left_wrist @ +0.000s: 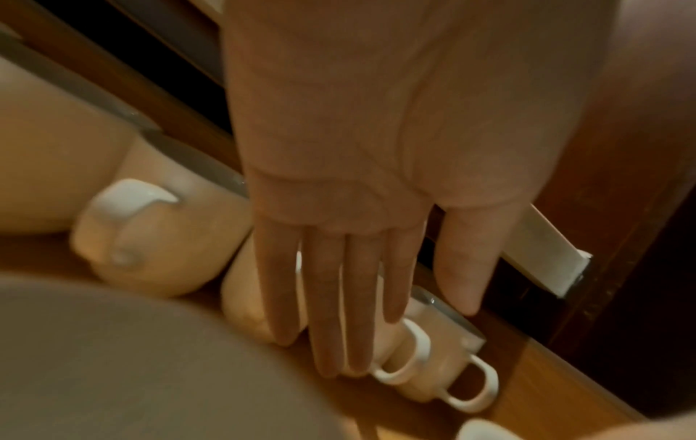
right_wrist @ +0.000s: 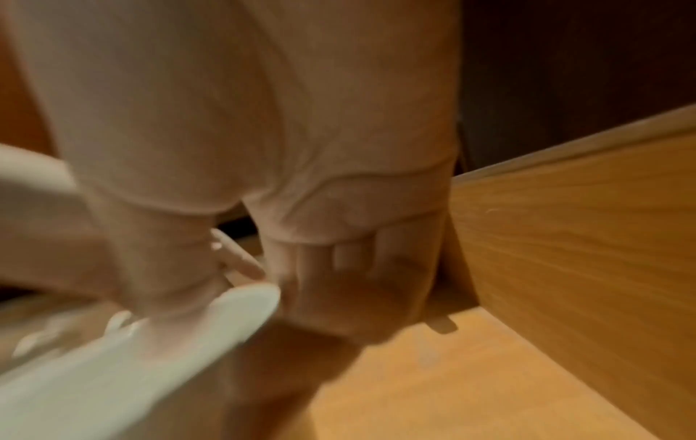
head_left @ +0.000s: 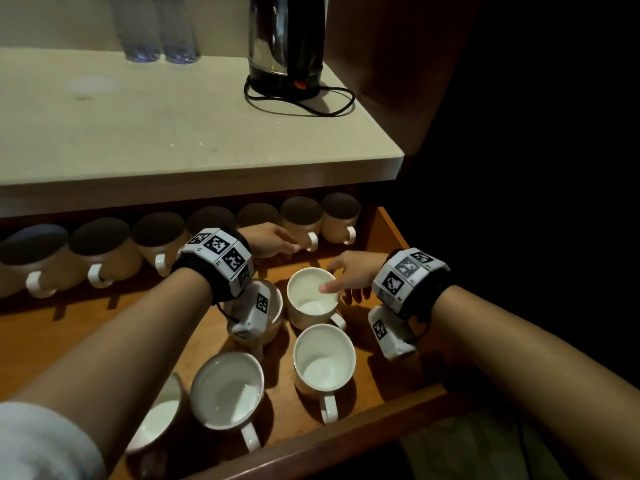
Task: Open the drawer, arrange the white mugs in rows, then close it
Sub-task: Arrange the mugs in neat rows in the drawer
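The wooden drawer (head_left: 382,261) stands open under the counter. A row of white mugs (head_left: 341,218) lines its back, handles toward me. My left hand (head_left: 292,244) reaches to that row with straight fingers beside a mug handle (head_left: 312,241). In the left wrist view the left hand (left_wrist: 357,330) lies flat over a back-row mug (left_wrist: 243,302). My right hand (head_left: 334,282) grips the rim of an upright white mug (head_left: 311,301), thumb inside and fingers outside. The right wrist view shows the right hand (right_wrist: 248,282) on that mug's rim (right_wrist: 150,357).
Several more upright mugs (head_left: 323,360) stand in the drawer's front half, one under my left wrist (head_left: 275,306). A kettle (head_left: 287,46) with its cord and two bottles (head_left: 156,29) sit on the pale counter (head_left: 207,133). The drawer's right wall (right_wrist: 565,238) is close to my right hand.
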Demonstrator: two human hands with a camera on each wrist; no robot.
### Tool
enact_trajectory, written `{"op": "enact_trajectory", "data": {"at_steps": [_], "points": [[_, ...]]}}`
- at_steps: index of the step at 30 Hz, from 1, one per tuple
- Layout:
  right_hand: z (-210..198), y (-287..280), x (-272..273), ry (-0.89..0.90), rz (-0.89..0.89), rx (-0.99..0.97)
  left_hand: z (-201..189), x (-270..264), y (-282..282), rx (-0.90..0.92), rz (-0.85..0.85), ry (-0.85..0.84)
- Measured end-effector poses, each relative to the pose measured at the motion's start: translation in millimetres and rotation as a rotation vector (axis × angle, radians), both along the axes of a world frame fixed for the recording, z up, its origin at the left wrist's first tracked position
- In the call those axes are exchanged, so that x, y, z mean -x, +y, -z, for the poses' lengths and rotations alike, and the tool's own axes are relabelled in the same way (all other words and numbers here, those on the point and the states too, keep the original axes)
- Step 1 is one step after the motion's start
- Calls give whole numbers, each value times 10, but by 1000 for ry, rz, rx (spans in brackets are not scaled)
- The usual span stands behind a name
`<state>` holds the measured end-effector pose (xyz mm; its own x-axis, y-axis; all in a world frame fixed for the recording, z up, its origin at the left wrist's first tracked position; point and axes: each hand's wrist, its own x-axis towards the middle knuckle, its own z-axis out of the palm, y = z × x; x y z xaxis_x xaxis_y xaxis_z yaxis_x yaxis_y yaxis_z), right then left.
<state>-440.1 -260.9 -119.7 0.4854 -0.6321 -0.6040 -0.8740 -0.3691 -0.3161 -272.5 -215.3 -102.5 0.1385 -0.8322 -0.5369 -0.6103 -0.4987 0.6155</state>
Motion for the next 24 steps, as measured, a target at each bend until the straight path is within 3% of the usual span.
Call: {"op": "enact_trajectory", "data": {"at_steps": [9,20,24], "points": [[42,125,-1,4,73,154,55,53,178,-69,48,43],[29,-27,383,-75,330,340,3,331,172,-4,150,84],[-28,10,487,-22,386,260,-2,429,128,0,191,60]]}}
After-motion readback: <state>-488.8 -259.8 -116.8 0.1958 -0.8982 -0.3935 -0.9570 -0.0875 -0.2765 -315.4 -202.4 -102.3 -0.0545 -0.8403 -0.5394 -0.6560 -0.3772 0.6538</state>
